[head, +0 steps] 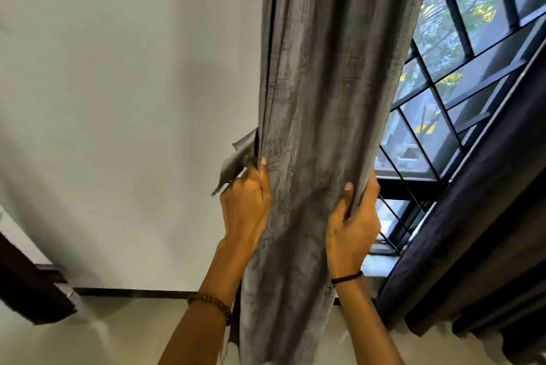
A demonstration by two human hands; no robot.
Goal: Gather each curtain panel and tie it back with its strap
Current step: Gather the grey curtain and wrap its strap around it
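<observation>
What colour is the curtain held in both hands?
The curtain is mottled grey, clearest in the head view.

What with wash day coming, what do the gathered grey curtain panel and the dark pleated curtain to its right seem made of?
Gathered grey curtain panel: heavy woven cloth, perhaps chenille or velvet-like, matte with faint sheen; streaky brushed texture, soft deep folds. Dark pleated curtain: thick fabric, matte, near black; heavy rounded pleats, but the weave is too dark to tell.

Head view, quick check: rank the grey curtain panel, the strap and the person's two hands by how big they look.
1. grey curtain panel, by far the largest, running top to bottom.
2. left hand and right hand, alike in size, so unranked.
3. strap, smallest; only a short piece shows beside the left hand.
</observation>
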